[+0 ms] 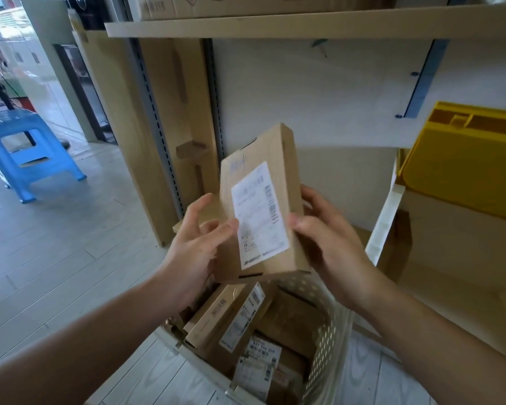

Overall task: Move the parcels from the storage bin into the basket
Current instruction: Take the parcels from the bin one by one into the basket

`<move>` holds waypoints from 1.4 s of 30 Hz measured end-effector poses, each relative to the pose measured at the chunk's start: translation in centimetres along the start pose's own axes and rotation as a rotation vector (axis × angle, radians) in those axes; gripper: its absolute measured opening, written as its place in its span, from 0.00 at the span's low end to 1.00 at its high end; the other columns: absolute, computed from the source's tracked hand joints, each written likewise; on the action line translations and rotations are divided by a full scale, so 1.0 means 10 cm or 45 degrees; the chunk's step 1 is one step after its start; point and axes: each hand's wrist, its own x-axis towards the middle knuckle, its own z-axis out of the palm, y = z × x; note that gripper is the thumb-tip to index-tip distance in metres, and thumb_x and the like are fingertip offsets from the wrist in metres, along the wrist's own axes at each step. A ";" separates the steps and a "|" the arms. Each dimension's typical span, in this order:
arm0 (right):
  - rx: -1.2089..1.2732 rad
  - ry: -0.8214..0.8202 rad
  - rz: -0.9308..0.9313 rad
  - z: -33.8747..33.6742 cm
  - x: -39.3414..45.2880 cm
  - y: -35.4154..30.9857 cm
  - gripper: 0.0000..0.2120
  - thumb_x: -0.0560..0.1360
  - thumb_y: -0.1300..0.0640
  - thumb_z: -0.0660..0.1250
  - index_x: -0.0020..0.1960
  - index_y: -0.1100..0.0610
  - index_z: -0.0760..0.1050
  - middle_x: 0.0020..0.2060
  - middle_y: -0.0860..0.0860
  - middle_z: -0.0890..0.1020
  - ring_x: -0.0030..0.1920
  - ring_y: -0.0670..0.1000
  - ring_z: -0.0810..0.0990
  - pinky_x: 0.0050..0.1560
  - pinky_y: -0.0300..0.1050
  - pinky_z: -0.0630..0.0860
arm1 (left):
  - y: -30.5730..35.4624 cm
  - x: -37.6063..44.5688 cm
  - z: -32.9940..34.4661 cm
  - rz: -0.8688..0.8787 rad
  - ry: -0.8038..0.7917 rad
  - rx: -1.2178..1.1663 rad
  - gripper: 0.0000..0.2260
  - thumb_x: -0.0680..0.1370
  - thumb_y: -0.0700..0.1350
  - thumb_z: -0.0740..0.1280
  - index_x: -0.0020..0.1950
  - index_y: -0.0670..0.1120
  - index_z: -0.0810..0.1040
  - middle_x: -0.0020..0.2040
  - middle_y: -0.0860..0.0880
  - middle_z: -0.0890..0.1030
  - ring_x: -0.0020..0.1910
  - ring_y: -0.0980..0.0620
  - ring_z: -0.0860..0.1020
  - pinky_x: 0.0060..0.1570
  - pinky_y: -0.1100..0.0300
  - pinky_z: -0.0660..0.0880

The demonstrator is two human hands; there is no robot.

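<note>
Cream metal shelving unit point(304, 24) with a white back panel fills the upper field; cardboard boxes sit on its top board. All positions below are given relative to the basket.

Cream perforated plastic basket point(324, 331) stands on the pale tiled floor point(56, 258), bottom centre. It holds several brown cardboard parcels with white labels point(231, 320), stacked at angles; one label faces up near the basket's near edge.

Yellow plastic storage bin point(465, 162) sits on a lower shelf, up and to the right of the basket, tilted. Its contents are not visible from this angle.

Light blue plastic stool point(27, 150) stands on the floor, far up and left of the basket.

Flat brown cardboard parcel with a white printed shipping label point(263, 206) is held directly above the basket, near upright, label toward the camera, slightly blurred.

Left hand point(193, 247): grip on the parcel's left edge, thumb on the front face by the label, fingers behind.

Right hand point(330, 241): grip on the parcel's right edge, thumb at the label's right margin, fingers wrapped behind.
</note>
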 end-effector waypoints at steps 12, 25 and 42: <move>-0.132 0.284 0.178 -0.09 0.04 0.01 0.19 0.84 0.64 0.57 0.61 0.41 0.75 0.51 0.44 0.85 0.47 0.44 0.85 0.37 0.36 0.79 | 0.19 -0.07 -0.08 0.292 0.016 0.021 0.25 0.72 0.44 0.70 0.69 0.51 0.73 0.54 0.43 0.85 0.55 0.42 0.84 0.45 0.50 0.82; -0.258 0.315 0.234 -0.09 0.02 -0.02 0.18 0.83 0.66 0.57 0.60 0.45 0.75 0.45 0.45 0.87 0.47 0.45 0.86 0.42 0.40 0.79 | 0.14 -0.02 -0.13 0.298 0.072 0.139 0.17 0.80 0.39 0.66 0.68 0.51 0.74 0.54 0.44 0.85 0.56 0.44 0.84 0.48 0.47 0.81; -0.225 0.334 0.219 -0.10 0.01 0.00 0.18 0.81 0.69 0.58 0.59 0.49 0.76 0.43 0.47 0.88 0.43 0.45 0.87 0.38 0.39 0.78 | 0.12 0.00 -0.11 0.297 0.114 0.236 0.15 0.81 0.40 0.66 0.66 0.51 0.74 0.53 0.48 0.86 0.53 0.49 0.85 0.44 0.53 0.84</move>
